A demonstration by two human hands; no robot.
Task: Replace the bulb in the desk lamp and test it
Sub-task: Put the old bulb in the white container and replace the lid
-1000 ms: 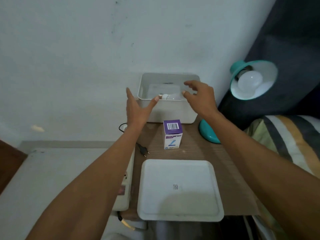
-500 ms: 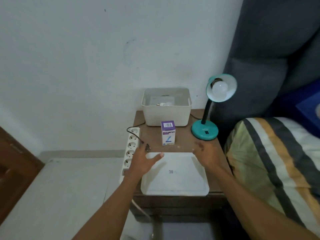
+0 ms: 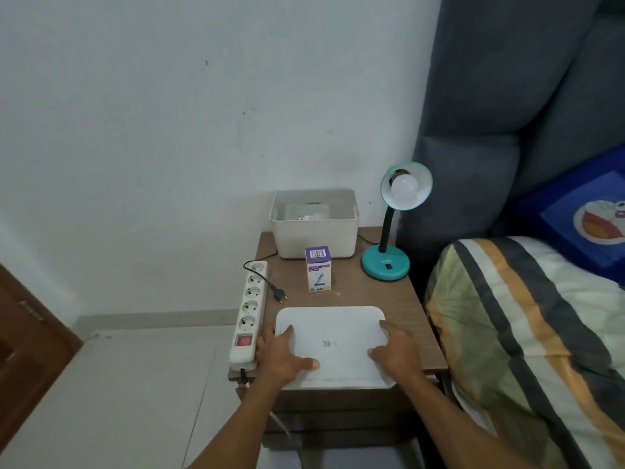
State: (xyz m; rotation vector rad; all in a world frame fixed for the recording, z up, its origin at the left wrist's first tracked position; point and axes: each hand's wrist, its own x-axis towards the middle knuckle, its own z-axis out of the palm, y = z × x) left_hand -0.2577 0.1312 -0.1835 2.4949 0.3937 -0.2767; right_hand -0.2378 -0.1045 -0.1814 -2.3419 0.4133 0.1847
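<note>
A teal desk lamp (image 3: 385,264) stands at the back right of the wooden nightstand (image 3: 368,292), with a white bulb (image 3: 404,190) in its shade. Its black plug (image 3: 280,294) lies loose on the table, beside the white power strip (image 3: 248,309). A purple and white bulb box (image 3: 318,269) stands upright in the middle. Behind it, a white bin (image 3: 314,242) holds another bulb (image 3: 307,217) lying on its side. My left hand (image 3: 282,357) and my right hand (image 3: 397,353) grip the left and right sides of a flat white lid (image 3: 333,330) at the table's front.
A bed with a striped blanket (image 3: 527,340) presses against the nightstand's right side, below a grey padded headboard (image 3: 507,113). The white wall is behind. A brown door (image 3: 23,333) is at the far left, over a pale floor.
My view has pulled back from the bin. Both hands left the bin's rim, came down toward me and now lie on the lid's two sides.
</note>
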